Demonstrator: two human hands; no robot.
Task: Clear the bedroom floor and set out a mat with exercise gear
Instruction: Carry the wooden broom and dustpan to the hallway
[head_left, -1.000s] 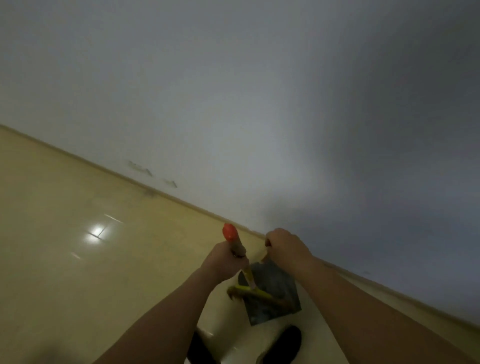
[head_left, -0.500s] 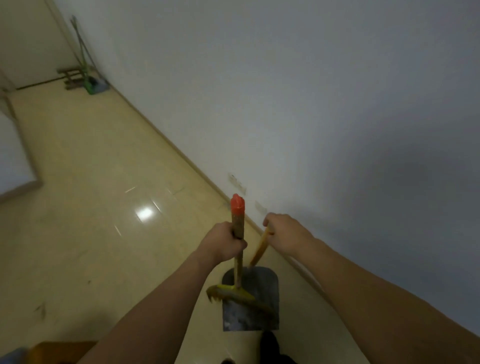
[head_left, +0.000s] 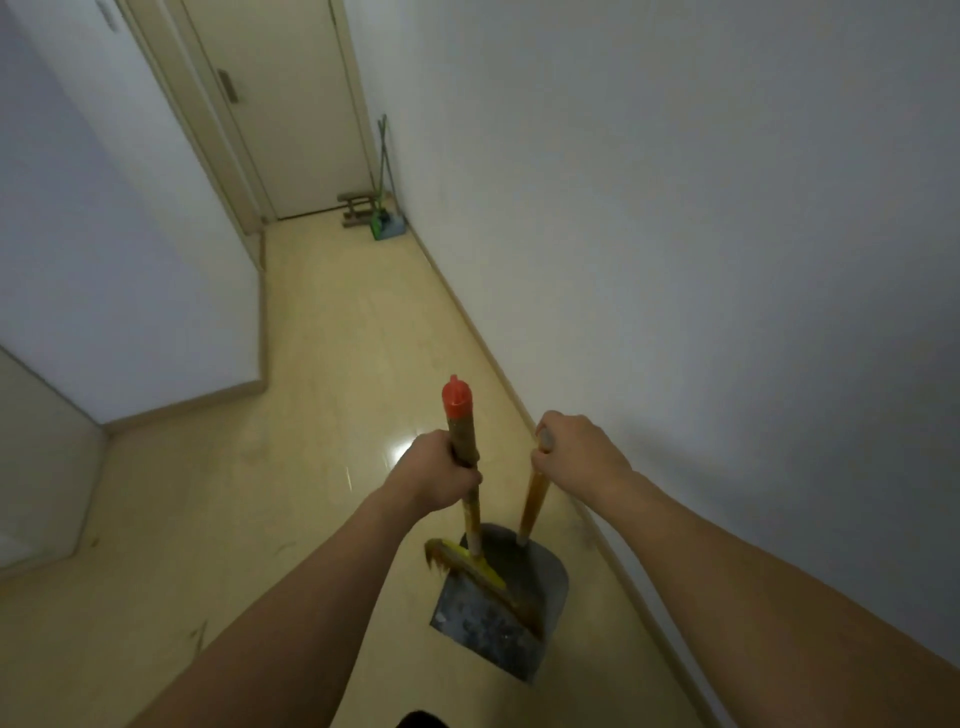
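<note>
We see both arms reaching forward and down along a hallway, with the white wall (head_left: 701, 234) running on the right. The left hand (head_left: 439, 475) is wrapped tight around the broom (head_left: 470, 512) handle, just below its red cap (head_left: 457, 397); the fingers curl fully round the stick. The right hand (head_left: 579, 454) is clenched over the top of the dustpan (head_left: 501, 597) handle, fingers folded down around its end.

The dustpan's dark metal scoop hangs just above the floor (head_left: 311, 364) near the wall's baseboard, its orange handle rising up to the right hand. The broom's yellow head with brown bristles lies across the scoop's left edge and appears to rest in it, though we cannot tell whether it touches.

Far down the hallway from the dustpan stands a closed door (head_left: 291, 104). Beside that door, against the wall, leans a green mop (head_left: 384, 208) with a small wooden stool (head_left: 356, 208) just left of it. A bright glare spot sits on the floor just left of the left hand. A dark shoe tip (head_left: 415, 719) shows at the bottom edge, below the dustpan.
</note>
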